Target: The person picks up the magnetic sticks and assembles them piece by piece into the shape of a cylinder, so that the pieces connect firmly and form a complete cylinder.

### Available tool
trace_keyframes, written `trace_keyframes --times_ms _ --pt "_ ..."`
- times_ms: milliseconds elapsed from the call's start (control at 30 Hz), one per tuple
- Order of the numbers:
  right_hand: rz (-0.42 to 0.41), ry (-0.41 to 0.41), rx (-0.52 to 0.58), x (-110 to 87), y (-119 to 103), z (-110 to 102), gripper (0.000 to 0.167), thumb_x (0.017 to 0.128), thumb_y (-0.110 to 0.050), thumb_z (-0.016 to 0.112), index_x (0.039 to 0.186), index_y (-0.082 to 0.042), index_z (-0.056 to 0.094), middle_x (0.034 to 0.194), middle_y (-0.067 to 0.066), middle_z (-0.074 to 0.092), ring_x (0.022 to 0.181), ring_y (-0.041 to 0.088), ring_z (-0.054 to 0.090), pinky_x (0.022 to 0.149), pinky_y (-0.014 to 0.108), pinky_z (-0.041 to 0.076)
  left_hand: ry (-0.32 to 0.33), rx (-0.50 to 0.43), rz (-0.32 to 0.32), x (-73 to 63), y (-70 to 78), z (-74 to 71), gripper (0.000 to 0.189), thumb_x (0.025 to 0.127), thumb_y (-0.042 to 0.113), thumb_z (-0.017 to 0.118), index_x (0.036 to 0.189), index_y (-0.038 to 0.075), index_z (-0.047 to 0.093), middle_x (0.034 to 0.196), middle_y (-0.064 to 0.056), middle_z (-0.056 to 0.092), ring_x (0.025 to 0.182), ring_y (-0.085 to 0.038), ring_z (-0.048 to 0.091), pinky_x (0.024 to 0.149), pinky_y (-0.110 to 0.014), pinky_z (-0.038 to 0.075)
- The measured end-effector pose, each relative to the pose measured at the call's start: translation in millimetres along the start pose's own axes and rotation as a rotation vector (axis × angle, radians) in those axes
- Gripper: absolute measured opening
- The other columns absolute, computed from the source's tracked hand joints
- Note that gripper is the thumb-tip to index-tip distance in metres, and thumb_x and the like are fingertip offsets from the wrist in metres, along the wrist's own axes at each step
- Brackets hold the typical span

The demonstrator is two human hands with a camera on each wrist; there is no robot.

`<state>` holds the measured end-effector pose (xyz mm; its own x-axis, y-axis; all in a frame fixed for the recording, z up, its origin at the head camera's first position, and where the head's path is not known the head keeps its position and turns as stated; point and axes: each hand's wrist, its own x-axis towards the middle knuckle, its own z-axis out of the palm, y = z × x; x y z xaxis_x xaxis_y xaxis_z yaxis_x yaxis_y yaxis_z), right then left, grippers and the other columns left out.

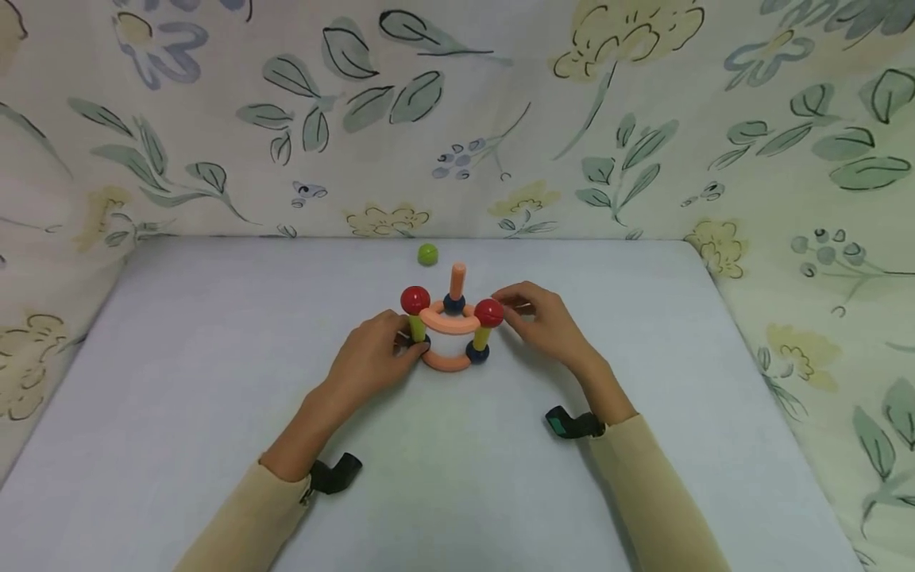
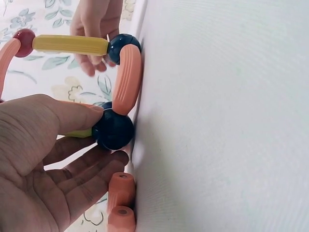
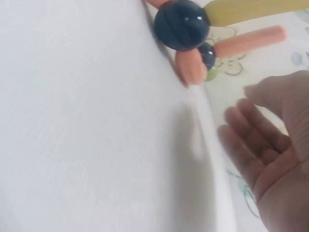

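A magnetic stick-and-ball frame (image 1: pixel 446 364) stands on the table, with curved orange rods, yellow upright rods and dark blue balls at its base. Two red balls (image 1: pixel 415 300) top the yellow rods, bridged by a curved orange rod (image 1: pixel 449 322). At the back, a straight orange rod (image 1: pixel 458 282) rises from a blue ball. My left hand (image 1: pixel 375 349) holds the front left dark blue ball (image 2: pixel 116 129), thumb on its side. My right hand (image 1: pixel 539 318) hovers beside the right red ball (image 1: pixel 489 312), fingers loosely bent; nothing shows in its grasp in the right wrist view.
A green ball (image 1: pixel 427 254) lies near the table's back edge, behind the frame. Two orange rod ends (image 2: pixel 121 191) show below the left fingers in the left wrist view. Floral cloth (image 1: pixel 457 119) hangs behind the white table (image 1: pixel 214 357).
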<state>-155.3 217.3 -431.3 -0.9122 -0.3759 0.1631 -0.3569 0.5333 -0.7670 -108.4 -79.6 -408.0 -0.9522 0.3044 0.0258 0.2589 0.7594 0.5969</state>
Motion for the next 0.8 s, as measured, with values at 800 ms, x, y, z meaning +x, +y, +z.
trace_keyframes --times_ms 800 --pt "-0.104 -0.05 -0.06 94.6 -0.7 7.8 0.035 0.105 -0.01 0.065 0.139 -0.003 0.063 0.139 0.017 0.064 0.127 0.032 0.067 0.107 0.044 0.057 0.011 0.029 0.0 -1.0 1.7 2.8 0.021 0.093 0.023 0.082 0.103 0.005 0.078 0.098 -0.007 0.073 0.09 -0.02 0.07 0.09 -0.048 0.05"
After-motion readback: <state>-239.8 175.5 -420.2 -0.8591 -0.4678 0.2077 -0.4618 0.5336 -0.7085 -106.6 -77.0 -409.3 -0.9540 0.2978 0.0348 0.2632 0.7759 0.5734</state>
